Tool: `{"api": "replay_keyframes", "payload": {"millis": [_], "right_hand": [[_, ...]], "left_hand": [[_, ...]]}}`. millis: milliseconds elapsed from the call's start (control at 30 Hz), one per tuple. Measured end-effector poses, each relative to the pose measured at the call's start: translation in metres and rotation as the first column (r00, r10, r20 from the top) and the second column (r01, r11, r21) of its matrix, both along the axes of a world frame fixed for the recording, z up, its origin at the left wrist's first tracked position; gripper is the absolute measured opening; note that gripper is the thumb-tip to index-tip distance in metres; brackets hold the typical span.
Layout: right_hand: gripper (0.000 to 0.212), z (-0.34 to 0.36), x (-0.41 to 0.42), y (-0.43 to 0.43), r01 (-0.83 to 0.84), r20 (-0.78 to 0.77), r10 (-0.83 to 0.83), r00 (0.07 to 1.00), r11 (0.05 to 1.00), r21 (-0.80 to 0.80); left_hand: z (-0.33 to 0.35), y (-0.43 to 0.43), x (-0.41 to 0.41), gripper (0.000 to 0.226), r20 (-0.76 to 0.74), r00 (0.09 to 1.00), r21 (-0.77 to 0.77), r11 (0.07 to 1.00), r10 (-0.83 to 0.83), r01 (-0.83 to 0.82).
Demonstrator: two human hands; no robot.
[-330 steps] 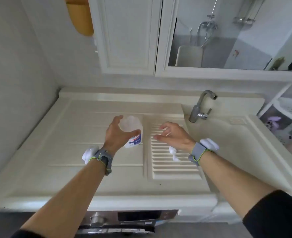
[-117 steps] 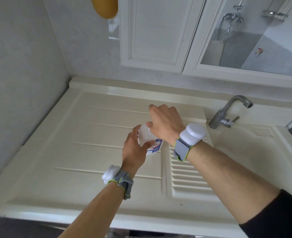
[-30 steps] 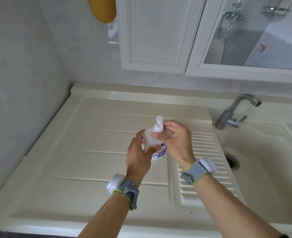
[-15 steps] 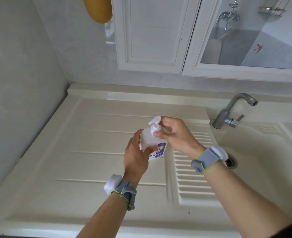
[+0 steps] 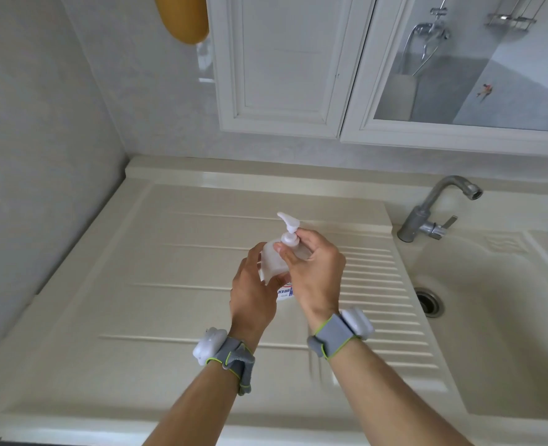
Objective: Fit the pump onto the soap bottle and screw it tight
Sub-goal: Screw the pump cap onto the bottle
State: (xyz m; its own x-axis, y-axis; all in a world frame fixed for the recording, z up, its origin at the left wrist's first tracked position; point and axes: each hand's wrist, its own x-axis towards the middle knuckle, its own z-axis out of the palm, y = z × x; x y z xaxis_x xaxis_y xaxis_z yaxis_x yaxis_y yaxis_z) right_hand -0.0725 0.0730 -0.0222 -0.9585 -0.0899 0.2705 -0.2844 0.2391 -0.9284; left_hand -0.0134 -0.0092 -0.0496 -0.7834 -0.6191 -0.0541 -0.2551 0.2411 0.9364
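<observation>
Your left hand [image 5: 250, 294] wrapped around the translucent soap bottle [image 5: 274, 260], fingers curled on its body, white pump [image 5: 288, 231] seated on the neck just above them, your right hand [image 5: 314, 268] pinching the pump collar between thumb and fingertips, ribbed drainboard [image 5: 378, 284] beneath, faucet [image 5: 433, 210] well right.

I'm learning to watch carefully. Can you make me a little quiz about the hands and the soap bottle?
1. True or false: the pump sits on top of the soap bottle.
2. Which hand pinches the pump's collar? A) left hand B) right hand C) neither
3. Fill in: the tap stands behind the ____, to the right of the hands.

Key: 1 true. 2 B; the left hand wraps the bottle's body. 3 sink.
</observation>
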Motion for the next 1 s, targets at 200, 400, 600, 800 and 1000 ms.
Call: {"api": "replay_keyframes", "payload": {"millis": [200, 400, 600, 800, 1000], "right_hand": [[0.032, 0.004, -0.001, 0.025, -0.145, -0.003, 0.145, 0.989, 0.986, 0.079], [0.052, 0.021, -0.043, 0.045, -0.539, 0.183, 0.513, 0.839, 0.829, 0.148], [0.035, 0.01, -0.043, 0.035, -0.53, 0.172, 0.527, 0.832, 0.847, -0.037], [0.034, 0.001, -0.026, 0.022, -0.256, 0.124, 0.278, 0.953, 0.953, -0.164], [0.033, -0.004, -0.01, 0.008, -0.076, 0.105, 0.094, 0.99, 0.983, -0.169]], "left_hand": [[0.001, -0.002, 0.001, 0.066, -0.022, 1.0, 0.007, 1.0, -0.006, 0.006], [0.002, 0.0, 0.0, 0.067, -0.026, 1.0, 0.033, 0.999, -0.014, 0.015], [0.001, -0.001, 0.001, 0.067, -0.03, 0.999, 0.025, 1.0, -0.014, 0.015], [-0.002, -0.002, -0.001, 0.066, -0.035, 0.999, 0.019, 1.0, -0.014, 0.014], [-0.004, -0.002, -0.001, 0.064, -0.045, 0.999, 0.018, 1.0, -0.016, 0.017]]}}
